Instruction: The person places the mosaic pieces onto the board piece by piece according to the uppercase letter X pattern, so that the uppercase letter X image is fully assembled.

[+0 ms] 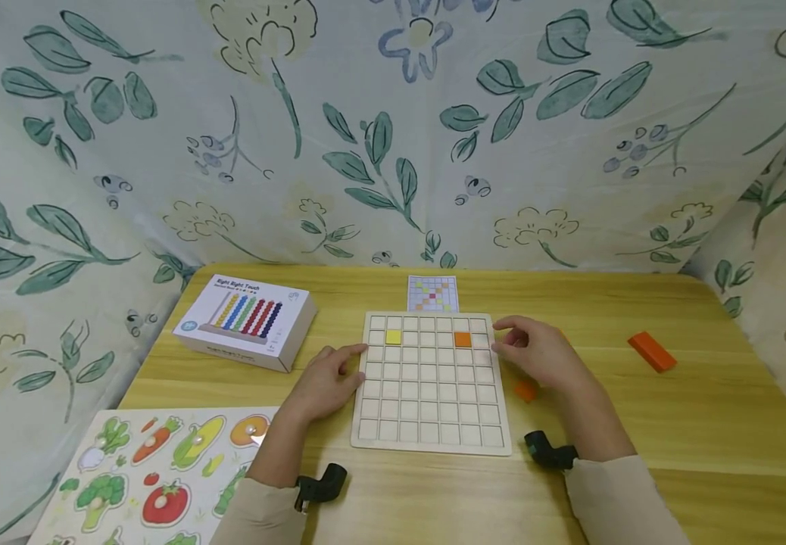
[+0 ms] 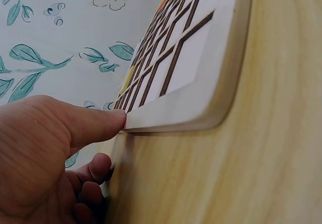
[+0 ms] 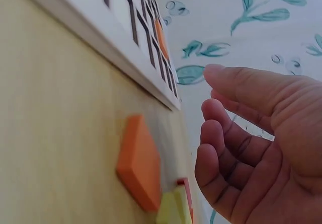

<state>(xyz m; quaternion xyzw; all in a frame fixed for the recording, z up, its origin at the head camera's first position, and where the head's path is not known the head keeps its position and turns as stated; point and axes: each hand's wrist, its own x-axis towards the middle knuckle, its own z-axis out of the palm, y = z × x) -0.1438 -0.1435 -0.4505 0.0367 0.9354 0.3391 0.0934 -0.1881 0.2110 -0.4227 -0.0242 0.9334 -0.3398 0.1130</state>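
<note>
A square wooden grid board (image 1: pixel 429 412) lies flat in front of me. In its second row from the back sit a yellow tile (image 1: pixel 393 337) and an orange tile (image 1: pixel 463 339). My left hand (image 1: pixel 325 384) is at the board's left edge; the left wrist view has the thumb tip against the edge, the other fingers bent below. My right hand (image 1: pixel 543 354) hovers by the far right edge, fingers loosely bent and nothing between them in the right wrist view. Below it lies a loose orange tile (image 3: pixel 140 163), beside a yellow piece (image 3: pixel 173 208) and a red piece.
A printed card with a coloured grid (image 1: pixel 432 294) lies behind the board. At the back left stands a white abacus box (image 1: pixel 246 322); a vegetable puzzle board (image 1: pixel 127 446) covers the front left. Farther right lies an orange block (image 1: pixel 652 351). Patterned cloth hangs behind the table.
</note>
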